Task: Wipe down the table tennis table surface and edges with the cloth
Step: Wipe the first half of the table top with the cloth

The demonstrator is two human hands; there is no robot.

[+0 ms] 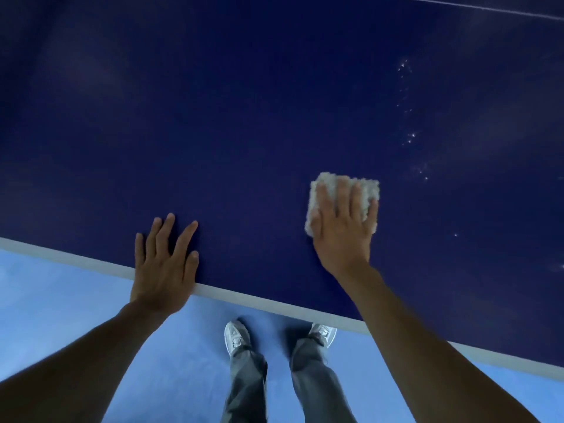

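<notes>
Two bare hands lie flat on the dark blue table (pixel 244 117), which fills the view from 9 o'clock round to 3 o'clock. At 3 o'clock of the view's middle the right hand (pixel 341 230) presses down on the cloth (pixel 369 189), a pale, nubbly folded square lying on the tabletop; the fingers are straight and spread over it, pointing to 12 o'clock, not curled round it. At 8 o'clock the left hand (pixel 164 264) rests open, with spread fingers on the blue surface and the heel of the palm over the white edge (pixel 259 296), holding nothing. At 1 o'clock of the cloth a loose trail of white specks (pixel 410 137) dots the surface, well apart from it. A thin white line (pixel 473 7) crosses the table at 1 o'clock of the view. At 6 o'clock, below the edge, two grey shoes (pixel 235 337) and grey trousers (pixel 247 380) stand on the light blue floor (pixel 61 285).
</notes>
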